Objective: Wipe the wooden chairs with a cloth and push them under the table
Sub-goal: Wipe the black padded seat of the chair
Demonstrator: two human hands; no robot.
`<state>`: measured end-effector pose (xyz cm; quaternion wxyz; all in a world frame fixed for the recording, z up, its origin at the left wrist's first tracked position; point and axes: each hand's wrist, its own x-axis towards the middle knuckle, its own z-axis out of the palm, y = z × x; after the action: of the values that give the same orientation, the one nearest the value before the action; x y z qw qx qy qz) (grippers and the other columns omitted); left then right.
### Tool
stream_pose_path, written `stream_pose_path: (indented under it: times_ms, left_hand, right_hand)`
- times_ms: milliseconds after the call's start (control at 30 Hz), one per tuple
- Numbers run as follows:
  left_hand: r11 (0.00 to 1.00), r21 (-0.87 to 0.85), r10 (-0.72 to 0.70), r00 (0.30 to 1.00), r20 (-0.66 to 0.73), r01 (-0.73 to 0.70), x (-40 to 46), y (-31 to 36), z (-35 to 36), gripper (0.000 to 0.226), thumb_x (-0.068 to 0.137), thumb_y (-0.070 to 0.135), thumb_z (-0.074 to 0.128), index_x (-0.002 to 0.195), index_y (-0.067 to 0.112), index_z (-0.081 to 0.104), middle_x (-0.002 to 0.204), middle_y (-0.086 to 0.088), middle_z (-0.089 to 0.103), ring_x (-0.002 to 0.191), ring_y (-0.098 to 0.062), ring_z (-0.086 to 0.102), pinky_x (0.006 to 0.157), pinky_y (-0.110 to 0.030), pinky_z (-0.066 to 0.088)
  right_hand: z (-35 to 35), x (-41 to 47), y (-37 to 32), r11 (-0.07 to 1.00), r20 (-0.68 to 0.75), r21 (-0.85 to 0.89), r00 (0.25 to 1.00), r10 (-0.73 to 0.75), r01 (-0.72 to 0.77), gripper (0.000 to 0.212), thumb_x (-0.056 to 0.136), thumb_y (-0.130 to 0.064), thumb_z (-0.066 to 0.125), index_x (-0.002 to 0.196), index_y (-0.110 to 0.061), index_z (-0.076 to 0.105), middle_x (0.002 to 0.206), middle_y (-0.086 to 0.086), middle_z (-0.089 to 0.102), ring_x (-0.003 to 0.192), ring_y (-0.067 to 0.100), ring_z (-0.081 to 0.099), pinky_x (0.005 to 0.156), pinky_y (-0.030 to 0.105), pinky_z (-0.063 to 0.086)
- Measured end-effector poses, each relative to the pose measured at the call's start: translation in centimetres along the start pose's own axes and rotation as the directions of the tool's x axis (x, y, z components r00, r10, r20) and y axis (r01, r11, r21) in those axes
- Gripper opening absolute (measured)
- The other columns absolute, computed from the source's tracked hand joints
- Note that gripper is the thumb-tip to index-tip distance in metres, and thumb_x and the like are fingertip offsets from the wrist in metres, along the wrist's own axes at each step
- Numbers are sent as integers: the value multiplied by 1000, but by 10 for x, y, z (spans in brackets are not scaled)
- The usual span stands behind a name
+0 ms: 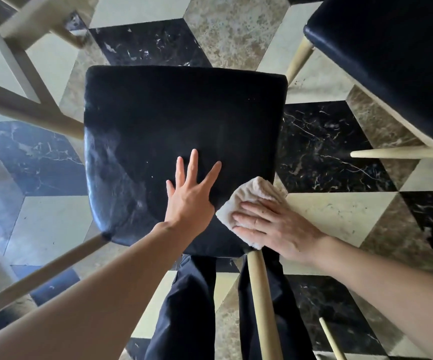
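Note:
A chair with a black padded seat (173,120) and pale wooden legs (263,302) stands right below me. My left hand (190,193) lies flat on the near part of the seat, fingers spread, holding nothing. My right hand (272,224) presses a folded cream cloth (249,201) against the seat's near right corner. The cloth partly hangs over the seat edge.
A second black-seated chair (391,61) with pale legs stands at the upper right. Pale wooden table legs and bars (23,105) cross the left side. My dark trouser legs (192,307) show below the seat. The floor (334,216) is patterned marble tile.

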<state>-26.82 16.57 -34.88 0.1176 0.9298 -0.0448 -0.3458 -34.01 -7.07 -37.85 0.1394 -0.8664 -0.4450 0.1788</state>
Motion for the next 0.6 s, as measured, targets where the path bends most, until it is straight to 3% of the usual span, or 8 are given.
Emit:
stream_pose_path:
  times_ms: [133, 300, 433, 600]
  left_hand:
    - [1000, 30, -7, 1000, 28, 6, -1, 1, -5, 102, 83, -8, 47, 159, 49, 11, 169, 7, -23, 156, -29, -22, 121, -67, 15]
    - [998, 62, 7, 999, 39, -9, -2, 0, -8, 103, 81, -8, 49, 160, 46, 11, 170, 3, -22, 156, -31, -21, 121, -66, 18]
    - [996, 84, 24, 1000, -16, -23, 2, -7, -13, 99, 80, -6, 51, 159, 44, 19, 172, 0, -11, 157, -30, -6, 111, -58, 34]
    - [998, 62, -11, 999, -46, 14, 5, -13, -19, 93, 82, -3, 52, 158, 41, 22, 171, -5, -3, 157, -30, -4, 114, -61, 27]
  right_hand:
    - [-21, 11, 43, 995, -1, -79, 998, -55, 55, 57, 95, -3, 50, 148, -24, 46, 158, 1, 40, 150, 30, 26, 120, 56, 23]
    - [-65, 38, 95, 973, -46, -102, 978, 204, -208, 76, 84, 12, 57, 151, -19, 40, 160, 8, 34, 149, 36, 27, 119, 56, 28]
    - [-91, 66, 115, 859, -61, 4, 857, 511, -512, 73, 80, -5, 34, 152, -16, 39, 162, 10, 29, 151, 37, 18, 123, 52, 17]
    - [-72, 78, 75, 816, -120, 115, 807, 578, -567, 78, 73, -6, 35, 150, -10, 42, 159, 14, 36, 148, 41, 24, 120, 59, 19]
